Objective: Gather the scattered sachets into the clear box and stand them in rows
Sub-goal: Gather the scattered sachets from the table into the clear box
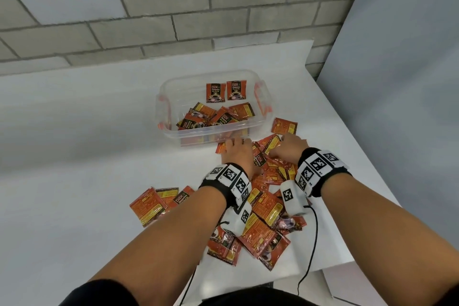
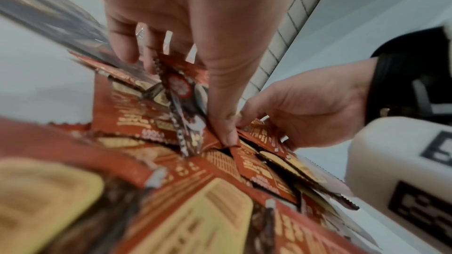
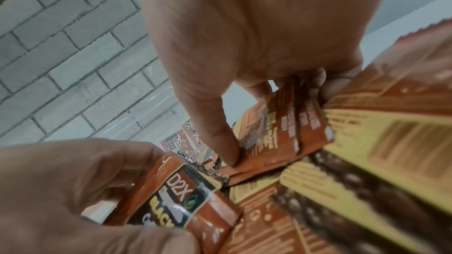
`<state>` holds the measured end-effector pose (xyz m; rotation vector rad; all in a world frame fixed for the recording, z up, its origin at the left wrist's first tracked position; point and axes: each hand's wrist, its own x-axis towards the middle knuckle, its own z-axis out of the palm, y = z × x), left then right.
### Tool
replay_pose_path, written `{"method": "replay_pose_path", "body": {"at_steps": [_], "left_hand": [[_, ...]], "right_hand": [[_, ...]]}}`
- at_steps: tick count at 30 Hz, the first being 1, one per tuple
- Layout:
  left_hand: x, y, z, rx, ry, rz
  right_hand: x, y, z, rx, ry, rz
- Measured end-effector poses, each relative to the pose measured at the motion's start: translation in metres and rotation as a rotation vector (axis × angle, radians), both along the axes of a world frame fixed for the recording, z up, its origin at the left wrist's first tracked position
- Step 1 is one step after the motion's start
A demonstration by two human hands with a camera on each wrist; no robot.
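Head view, white table (image 1: 74,156), grey brick wall (image 1: 149,7), both grips, left hand (image 1: 238,154), right hand (image 1: 289,148), pinching sachets (image 1: 263,208)

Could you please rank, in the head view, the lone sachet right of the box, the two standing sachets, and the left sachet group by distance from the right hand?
From the right hand:
1. Lone sachet, flat on the table just beyond the fingers.
2. Two standing sachets, upright against the clear box's far wall.
3. Left sachet group, beside the left forearm.
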<state>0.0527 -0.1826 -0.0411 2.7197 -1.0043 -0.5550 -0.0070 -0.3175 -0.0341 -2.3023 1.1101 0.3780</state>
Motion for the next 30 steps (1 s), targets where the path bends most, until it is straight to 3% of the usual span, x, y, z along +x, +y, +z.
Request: {"method": "replay_pose_path", "body": {"at_steps": [6,11,14,17,21,24,27,30], "left_hand": [[-0.003,0.0,0.003,0.039,-0.056,0.016],[0.005,0.007,0.001,-0.006,0.002,0.015],[0.01,0.016,0.001,-0.131,0.176,0.022],[0.021,0.032,0.014,-0.271,0.3,0.053],[0.052,0.07,0.059,-0.516,0.319,0.198],[0.089,0.091,0.088,-0.67,0.204,0.403],[0.12,0.093,0.09,-0.603,0.121,0.505],[0.131,0.082,0.077,-0.502,0.153,0.48]], "right_hand": [[0.0,-0.001,0.002,0.052,-0.161,-0.07],[-0.009,-0.009,0.005,0.19,-0.281,-0.093],[-0.015,-0.012,0.014,0.194,-0.305,-0.073],[-0.023,-0.007,0.034,0.219,-0.441,-0.133],[-0.014,0.006,0.065,0.314,-0.693,-0.185],[0.019,0.021,0.083,0.368,-0.777,-0.158],[0.068,0.033,0.08,0.332,-0.763,-0.12],[0.113,0.044,0.068,0.203,-0.56,-0.014]]}}
